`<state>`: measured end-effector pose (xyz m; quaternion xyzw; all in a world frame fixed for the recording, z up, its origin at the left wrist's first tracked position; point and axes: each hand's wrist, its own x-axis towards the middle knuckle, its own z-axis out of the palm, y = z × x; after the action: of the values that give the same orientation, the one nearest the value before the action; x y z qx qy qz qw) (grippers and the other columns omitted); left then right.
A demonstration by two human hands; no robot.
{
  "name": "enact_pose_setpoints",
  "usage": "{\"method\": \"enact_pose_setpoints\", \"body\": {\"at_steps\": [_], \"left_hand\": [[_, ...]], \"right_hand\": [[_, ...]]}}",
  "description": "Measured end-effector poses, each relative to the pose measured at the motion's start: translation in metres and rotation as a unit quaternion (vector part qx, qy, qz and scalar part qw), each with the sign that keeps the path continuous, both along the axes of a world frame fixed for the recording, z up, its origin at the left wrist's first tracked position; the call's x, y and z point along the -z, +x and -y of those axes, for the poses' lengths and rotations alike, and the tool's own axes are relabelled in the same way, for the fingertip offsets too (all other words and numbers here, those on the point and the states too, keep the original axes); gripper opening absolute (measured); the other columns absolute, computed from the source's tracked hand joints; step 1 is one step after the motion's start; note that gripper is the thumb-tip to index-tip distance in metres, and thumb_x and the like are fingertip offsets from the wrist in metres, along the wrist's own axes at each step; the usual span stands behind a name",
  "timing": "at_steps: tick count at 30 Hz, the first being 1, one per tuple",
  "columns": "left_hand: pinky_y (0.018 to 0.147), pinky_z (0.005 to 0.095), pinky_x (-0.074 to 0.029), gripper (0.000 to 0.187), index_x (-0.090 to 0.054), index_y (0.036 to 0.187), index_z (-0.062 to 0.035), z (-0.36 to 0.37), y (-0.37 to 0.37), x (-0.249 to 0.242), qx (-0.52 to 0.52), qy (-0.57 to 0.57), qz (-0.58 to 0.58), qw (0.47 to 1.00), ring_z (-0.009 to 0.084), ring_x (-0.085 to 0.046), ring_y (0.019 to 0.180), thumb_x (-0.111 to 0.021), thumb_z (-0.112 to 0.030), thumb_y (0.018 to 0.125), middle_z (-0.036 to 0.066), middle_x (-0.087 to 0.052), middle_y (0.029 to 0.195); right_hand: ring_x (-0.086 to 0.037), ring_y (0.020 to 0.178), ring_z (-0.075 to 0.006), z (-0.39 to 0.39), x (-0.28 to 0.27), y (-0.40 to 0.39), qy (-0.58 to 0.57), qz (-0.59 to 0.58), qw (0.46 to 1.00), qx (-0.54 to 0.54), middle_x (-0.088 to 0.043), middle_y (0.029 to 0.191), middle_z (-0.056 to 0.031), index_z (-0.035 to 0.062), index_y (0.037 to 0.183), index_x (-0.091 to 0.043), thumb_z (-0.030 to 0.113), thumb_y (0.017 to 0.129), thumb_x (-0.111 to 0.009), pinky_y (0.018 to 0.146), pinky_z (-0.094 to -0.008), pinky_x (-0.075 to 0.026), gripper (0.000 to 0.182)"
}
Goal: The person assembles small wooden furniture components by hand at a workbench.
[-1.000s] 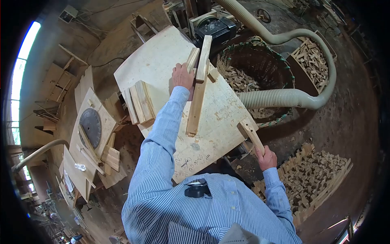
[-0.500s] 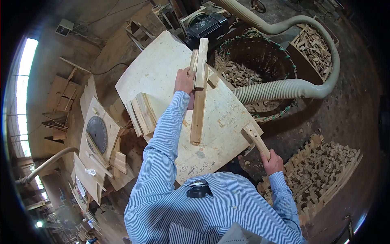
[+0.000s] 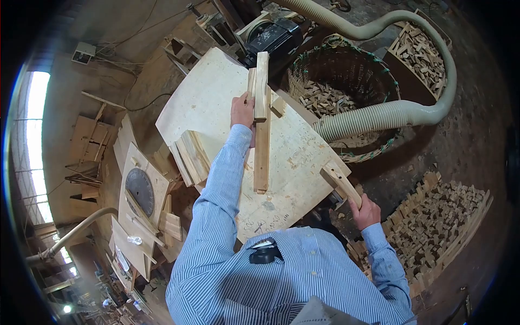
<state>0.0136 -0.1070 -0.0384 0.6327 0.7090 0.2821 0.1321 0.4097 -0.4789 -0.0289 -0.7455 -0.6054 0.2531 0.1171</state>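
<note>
My left hand [image 3: 242,111] is on the pale worktable [image 3: 216,81], its fingers closed round the lower end of a short wooden piece [image 3: 252,81]. That piece lies against the left side of an upright-looking wooden bar [image 3: 261,89]. A longer wooden strip [image 3: 261,157] runs from there toward me. At the table's right corner my right hand [image 3: 366,212] is wrapped round the end of a wooden handle [image 3: 342,183]. A small wood block [image 3: 278,106] sits right of the bar.
Stacked boards [image 3: 190,157] lie on the table's left. Beyond its right edge stand a wicker basket [image 3: 346,70] of offcuts and a ribbed hose [image 3: 374,118]. A motor [image 3: 274,39] is behind. Piled wood blocks [image 3: 433,233] lie at right, a round saw blade [image 3: 140,190] at left.
My right hand and the handle's near end have shifted slightly right and away from the table corner. My left hand and the bar appear slightly further left, with the view shifted too.
</note>
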Motion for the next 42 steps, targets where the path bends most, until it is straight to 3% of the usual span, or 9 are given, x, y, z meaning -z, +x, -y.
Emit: {"method": "enact_pose_setpoints", "body": {"at_steps": [7, 9, 16, 18, 33, 36, 40, 42], "left_hand": [[0.097, 0.0421, -0.053, 0.041, -0.072, 0.134, -0.0058, -0.003, -0.001, -0.011, 0.002, 0.017, 0.0, 1.0, 0.0333, -0.067, 0.104, -0.071, -0.029, 0.1, 0.019, -0.068, 0.109], [0.104, 0.0439, -0.052, 0.046, -0.067, 0.141, -0.0067, -0.002, -0.002, -0.015, 0.001, -0.018, -0.014, 1.0, 0.0373, -0.066, 0.114, -0.068, -0.032, 0.103, 0.022, -0.063, 0.123], [0.104, 0.0443, -0.052, 0.046, -0.068, 0.14, -0.0065, -0.006, -0.005, -0.011, 0.0, 0.014, -0.026, 1.0, 0.0389, -0.067, 0.114, -0.068, -0.033, 0.102, 0.023, -0.064, 0.123], [0.1, 0.0444, -0.053, 0.043, -0.072, 0.135, -0.007, -0.004, -0.003, -0.009, -0.006, 0.052, -0.025, 0.998, 0.0377, -0.068, 0.109, -0.069, -0.033, 0.101, 0.024, -0.068, 0.114], [0.102, 0.0465, -0.053, 0.046, -0.072, 0.135, -0.0093, -0.003, -0.002, -0.003, -0.048, 0.016, -0.003, 0.999, 0.041, -0.068, 0.113, -0.07, -0.036, 0.098, 0.028, -0.067, 0.122], [0.108, 0.046, -0.051, 0.05, -0.068, 0.142, -0.0106, -0.002, -0.002, -0.012, -0.039, -0.054, -0.004, 0.998, 0.04, -0.066, 0.121, -0.066, -0.036, 0.099, 0.026, -0.063, 0.134], [0.108, 0.0448, -0.051, 0.054, -0.065, 0.145, -0.0102, 0.012, 0.001, -0.022, -0.002, -0.056, 0.062, 0.997, 0.0388, -0.065, 0.122, -0.066, -0.035, 0.097, 0.022, -0.064, 0.132], [0.107, 0.0455, -0.051, 0.054, -0.063, 0.146, -0.0113, 0.023, 0.007, -0.034, -0.059, -0.024, 0.067, 0.996, 0.0378, -0.063, 0.119, -0.071, -0.028, 0.095, 0.018, -0.065, 0.128]], "right_hand": [[-0.073, 0.079, -0.0457, -0.002, 0.007, 0.0, 0.01, 0.009, 1.0, -0.004, -0.072, 0.083, -0.0274, 0.0031, 0.1, -0.061, 0.052, 0.101, -0.061, 0.073, -0.0554, -0.057, 0.049], [-0.073, 0.081, -0.0455, -0.004, 0.009, 0.0, 0.017, 0.007, 1.0, -0.004, -0.072, 0.084, -0.0271, 0.0032, 0.1, -0.061, 0.051, 0.101, -0.061, 0.074, -0.0552, -0.058, 0.048], [-0.073, 0.083, -0.0453, -0.005, 0.017, -0.001, 0.025, -0.006, 1.0, -0.003, -0.074, 0.087, -0.0253, 0.0024, 0.098, -0.061, 0.05, 0.102, -0.061, 0.076, -0.0552, -0.058, 0.048], [-0.073, 0.083, -0.0453, -0.004, 0.018, -0.001, 0.031, -0.009, 0.999, -0.003, -0.074, 0.086, -0.0253, 0.0022, 0.098, -0.061, 0.051, 0.102, -0.061, 0.076, -0.0552, -0.057, 0.049], [-0.074, 0.083, -0.0427, -0.002, 0.015, 0.001, 0.011, -0.014, 1.0, 0.019, -0.075, 0.087, -0.0242, 0.0036, 0.096, -0.065, 0.06, 0.1, -0.061, 0.078, -0.0533, -0.058, 0.057], [-0.075, 0.083, -0.0423, -0.002, 0.009, 0.001, 0.004, -0.013, 1.0, 0.019, -0.075, 0.089, -0.0238, 0.0035, 0.097, -0.065, 0.061, 0.1, -0.06, 0.078, -0.0523, -0.058, 0.058], [-0.075, 0.083, -0.0419, -0.003, 0.003, 0.0, -0.015, -0.009, 1.0, 0.026, -0.076, 0.09, -0.0232, 0.0035, 0.097, -0.065, 0.061, 0.101, -0.059, 0.078, -0.0513, -0.059, 0.058], [-0.075, 0.082, -0.0419, -0.002, 0.001, 0.0, -0.006, 0.004, 1.0, 0.017, -0.075, 0.089, -0.0231, 0.0039, 0.097, -0.064, 0.06, 0.101, -0.058, 0.077, -0.0513, -0.059, 0.057]]}}
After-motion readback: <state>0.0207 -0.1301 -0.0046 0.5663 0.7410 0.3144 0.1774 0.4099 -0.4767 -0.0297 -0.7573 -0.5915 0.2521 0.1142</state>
